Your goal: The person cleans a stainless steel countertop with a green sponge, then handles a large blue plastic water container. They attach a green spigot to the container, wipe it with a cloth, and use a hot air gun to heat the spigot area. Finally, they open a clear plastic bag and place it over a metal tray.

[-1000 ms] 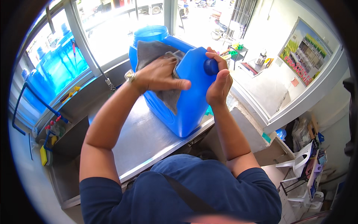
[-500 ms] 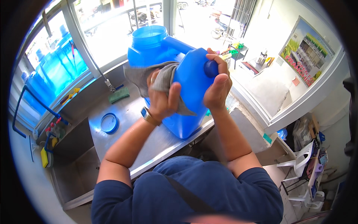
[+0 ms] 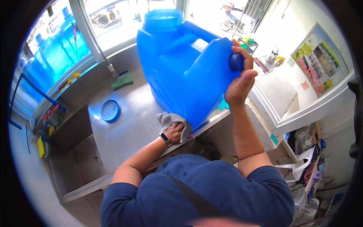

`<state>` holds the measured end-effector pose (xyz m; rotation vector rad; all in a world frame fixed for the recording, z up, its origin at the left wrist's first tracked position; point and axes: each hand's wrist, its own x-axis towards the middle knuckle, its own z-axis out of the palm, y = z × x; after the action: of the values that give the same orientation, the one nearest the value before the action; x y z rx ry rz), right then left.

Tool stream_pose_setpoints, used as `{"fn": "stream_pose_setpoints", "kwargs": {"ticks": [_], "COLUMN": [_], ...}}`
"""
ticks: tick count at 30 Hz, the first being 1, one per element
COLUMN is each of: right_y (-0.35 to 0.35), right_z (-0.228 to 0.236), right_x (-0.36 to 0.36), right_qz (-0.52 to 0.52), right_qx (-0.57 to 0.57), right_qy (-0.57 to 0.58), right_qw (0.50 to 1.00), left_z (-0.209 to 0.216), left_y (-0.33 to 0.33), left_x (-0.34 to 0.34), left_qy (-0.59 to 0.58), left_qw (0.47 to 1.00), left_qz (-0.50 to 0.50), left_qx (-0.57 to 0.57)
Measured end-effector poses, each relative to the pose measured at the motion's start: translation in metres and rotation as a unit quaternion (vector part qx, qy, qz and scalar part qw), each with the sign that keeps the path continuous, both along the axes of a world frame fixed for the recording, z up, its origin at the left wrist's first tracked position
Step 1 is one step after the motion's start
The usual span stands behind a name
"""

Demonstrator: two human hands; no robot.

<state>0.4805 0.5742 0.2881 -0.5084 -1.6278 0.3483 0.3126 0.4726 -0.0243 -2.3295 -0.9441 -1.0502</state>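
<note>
A large blue plastic water jug [image 3: 170,72] stands tilted on the steel counter, its wide threaded mouth uncovered at the top left. My right hand [image 3: 239,90] grips the jug's upper right corner, with fingers curled around the dark blue spout cap [image 3: 236,62]. Low down, my left hand [image 3: 174,133] presses a bunched grey cloth [image 3: 165,120] against the jug's near bottom edge; part of its fingers is hidden by the cloth. A round blue lid [image 3: 110,111] lies on the counter to the left of the jug.
The steel counter [image 3: 132,140] drops into a sink basin [image 3: 85,162] on the left. A green scrub pad [image 3: 122,81] on a handle rests by the back wall. Beyond the window stand more blue jugs [image 3: 60,56]. White plastic chairs [image 3: 304,162] are at the right.
My left hand has moved the cloth from the jug's upper side down to its bottom edge. The jug and my right hand have shifted right, and the jug has turned somewhat.
</note>
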Motion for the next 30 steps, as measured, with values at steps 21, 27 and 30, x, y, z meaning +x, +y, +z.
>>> {"fn": "stream_pose_setpoints", "kwargs": {"ticks": [21, 27, 30], "right_y": [0.001, 0.002, 0.003], "right_z": [-0.001, 0.000, -0.001], "right_x": [-0.002, -0.001, 0.000], "right_qz": [0.019, 0.012, 0.003], "right_qx": [0.007, 0.007, 0.012], "right_qy": [0.010, 0.003, 0.008], "right_qw": [1.000, 1.000, 1.000], "left_z": [-0.007, 0.073, 0.154], "left_y": [0.035, 0.061, 0.104], "left_x": [0.076, 0.015, -0.044], "left_qy": [-0.897, -0.599, -0.594], "left_qw": [0.332, 0.767, 0.793], "left_qz": [-0.092, -0.004, -0.017], "left_qx": [-0.276, -0.231, -0.138]}}
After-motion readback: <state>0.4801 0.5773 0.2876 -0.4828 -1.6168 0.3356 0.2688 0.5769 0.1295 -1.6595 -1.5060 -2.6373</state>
